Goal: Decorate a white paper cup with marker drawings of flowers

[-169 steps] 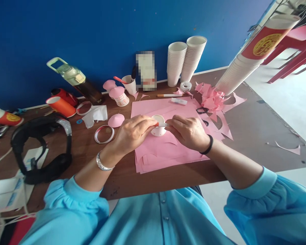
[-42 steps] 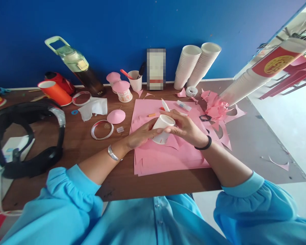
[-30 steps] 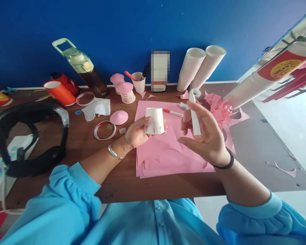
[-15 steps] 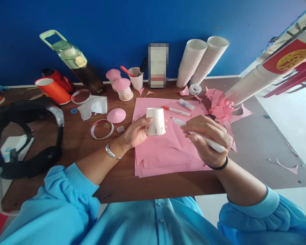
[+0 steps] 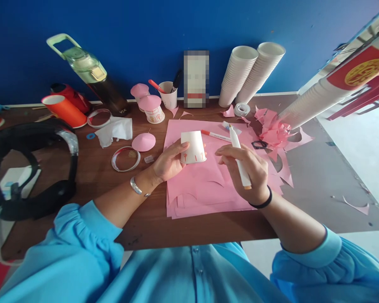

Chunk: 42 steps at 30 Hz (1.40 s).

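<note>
Left hand (image 5: 168,163) grasping cup (image 5: 194,147), thumb on near side, cup upside down over sheets (image 5: 205,195); touching them or lifted, cannot tell. Right hand (image 5: 254,170) grips marker (image 5: 241,164), apart from cup, tip up. Step looks like drawing: red marks near cup's rim. Next stroke would call for tipping marker toward cup, left hand steady. Room between hands, over sheets. Tighter behind: red pen (image 5: 217,135), glue (image 5: 232,127). Scissors (image 5: 259,144) beyond right hand. Cone (image 5: 143,142), ring (image 5: 125,159) left. Sheets stop short of bench (image 5: 189,229) front edge.
</note>
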Each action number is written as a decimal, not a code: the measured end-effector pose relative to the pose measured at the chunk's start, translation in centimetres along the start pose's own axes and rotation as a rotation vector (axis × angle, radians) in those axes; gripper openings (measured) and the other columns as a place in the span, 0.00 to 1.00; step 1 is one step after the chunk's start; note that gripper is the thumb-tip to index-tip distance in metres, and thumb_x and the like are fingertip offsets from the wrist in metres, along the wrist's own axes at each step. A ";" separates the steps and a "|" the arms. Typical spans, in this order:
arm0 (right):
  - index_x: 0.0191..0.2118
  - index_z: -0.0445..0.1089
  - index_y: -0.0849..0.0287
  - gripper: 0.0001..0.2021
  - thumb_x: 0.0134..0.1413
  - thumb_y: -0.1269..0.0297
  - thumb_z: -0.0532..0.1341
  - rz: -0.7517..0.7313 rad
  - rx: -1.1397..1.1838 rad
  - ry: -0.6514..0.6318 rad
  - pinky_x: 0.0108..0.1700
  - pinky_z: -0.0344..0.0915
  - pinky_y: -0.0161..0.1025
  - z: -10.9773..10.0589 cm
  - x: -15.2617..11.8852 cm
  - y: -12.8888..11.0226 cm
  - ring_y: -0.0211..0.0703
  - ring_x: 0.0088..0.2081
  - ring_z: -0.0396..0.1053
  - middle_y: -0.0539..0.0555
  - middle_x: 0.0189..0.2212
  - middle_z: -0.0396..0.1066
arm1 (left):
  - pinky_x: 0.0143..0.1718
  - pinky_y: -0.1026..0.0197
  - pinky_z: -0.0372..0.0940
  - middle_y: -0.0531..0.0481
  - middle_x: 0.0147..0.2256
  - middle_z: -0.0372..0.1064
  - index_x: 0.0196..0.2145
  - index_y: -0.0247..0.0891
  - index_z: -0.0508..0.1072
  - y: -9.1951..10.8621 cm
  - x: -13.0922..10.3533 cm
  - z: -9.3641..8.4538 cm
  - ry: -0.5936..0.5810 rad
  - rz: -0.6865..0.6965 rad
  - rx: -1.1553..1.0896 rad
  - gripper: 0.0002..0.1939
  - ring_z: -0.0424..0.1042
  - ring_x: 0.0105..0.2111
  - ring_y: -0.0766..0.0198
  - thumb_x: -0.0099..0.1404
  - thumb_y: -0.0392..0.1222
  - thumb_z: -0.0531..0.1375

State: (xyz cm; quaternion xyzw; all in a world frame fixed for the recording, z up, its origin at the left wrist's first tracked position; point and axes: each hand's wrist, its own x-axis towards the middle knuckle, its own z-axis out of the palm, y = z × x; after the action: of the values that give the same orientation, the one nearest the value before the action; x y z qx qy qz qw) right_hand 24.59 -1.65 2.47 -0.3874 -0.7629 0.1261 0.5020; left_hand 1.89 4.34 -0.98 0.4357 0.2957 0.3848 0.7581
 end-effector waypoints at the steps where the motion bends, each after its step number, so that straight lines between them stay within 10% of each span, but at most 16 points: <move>1: 0.53 0.72 0.47 0.09 0.72 0.66 0.62 0.000 -0.042 -0.019 0.40 0.77 0.45 0.0 0.1 0.1 0.45 0.36 0.78 0.53 0.42 0.80 | 0.60 0.39 0.73 0.39 0.53 0.81 0.57 0.37 0.75 0.0 0.0 0.0 0.000 0.008 0.007 0.29 0.80 0.56 0.43 0.66 0.59 0.66; 10: 0.46 0.68 0.53 0.06 0.70 0.61 0.66 -0.076 -0.208 -0.177 0.35 0.72 0.39 0.7 -0.2 1.3 0.44 0.33 0.78 0.52 0.35 0.79 | 0.53 0.53 0.70 0.46 0.49 0.80 0.51 0.42 0.78 -0.3 -0.1 0.5 -0.014 0.018 0.013 0.25 0.77 0.54 0.51 0.65 0.61 0.70; 18: 0.46 0.69 0.54 0.04 0.71 0.64 0.65 -0.110 -0.227 -0.189 0.33 0.72 0.37 0.9 -0.2 1.3 0.43 0.33 0.79 0.52 0.35 0.80 | 0.60 0.41 0.66 0.41 0.59 0.72 0.62 0.45 0.68 -0.4 -0.3 0.0 -0.121 -0.006 0.206 0.42 0.69 0.63 0.40 0.53 0.46 0.79; 27: 0.57 0.77 0.54 0.19 0.77 0.50 0.55 -0.232 -0.059 0.068 0.34 0.78 0.44 -1.5 1.0 -0.2 0.46 0.33 0.79 0.57 0.35 0.78 | 0.52 0.47 0.68 0.45 0.53 0.73 0.60 0.46 0.67 -0.5 -0.4 -0.3 -0.109 0.009 0.236 0.41 0.73 0.53 0.48 0.53 0.49 0.79; 32: 0.47 0.76 0.55 0.08 0.65 0.72 0.65 -0.194 0.073 -0.013 0.32 0.79 0.40 -1.8 1.0 -1.5 0.45 0.32 0.81 0.54 0.34 0.80 | 0.50 0.49 0.67 0.45 0.49 0.74 0.56 0.44 0.68 0.1 -0.5 0.1 -0.160 0.052 0.259 0.34 0.74 0.49 0.52 0.57 0.49 0.77; 42: 0.44 0.72 0.56 0.10 0.61 0.77 0.63 -0.260 -0.074 -0.047 0.31 0.76 0.35 -0.3 0.4 -0.4 0.40 0.31 0.79 0.51 0.32 0.78 | 0.52 0.45 0.69 0.42 0.53 0.72 0.62 0.45 0.69 -0.2 -0.4 -0.1 -0.154 -0.012 0.269 0.41 0.73 0.53 0.47 0.55 0.49 0.78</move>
State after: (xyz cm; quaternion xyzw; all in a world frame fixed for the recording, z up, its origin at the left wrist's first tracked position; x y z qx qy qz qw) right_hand 24.55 -1.69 3.16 -0.3002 -0.8225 0.0408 0.4814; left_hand 1.65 4.00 -1.15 0.5597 0.2881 0.3025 0.7157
